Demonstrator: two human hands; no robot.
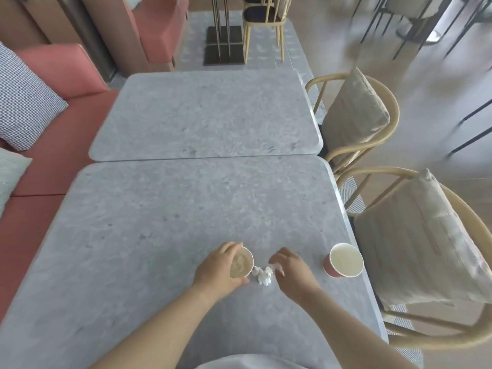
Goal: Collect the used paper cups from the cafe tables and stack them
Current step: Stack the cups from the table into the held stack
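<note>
Left hand [215, 272] fingers wrap the cup [241, 265]; right hand [292, 272] pinches crumpled tissue [264, 276].
Risk: leftover drink looks present, tilting while stacking spills onto tabletop [173, 222].

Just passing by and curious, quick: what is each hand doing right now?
The left hand grips a paper cup around its side.
The right hand pinches a crumpled napkin beside that cup.

1. Grey table [165, 222]: left hand [218, 272] grips a paper cup [241, 263].
2. Right hand [290, 270] pinches a crumpled white napkin [263, 275].
3. Second cup [344, 260] stands near the table's right edge.
</note>
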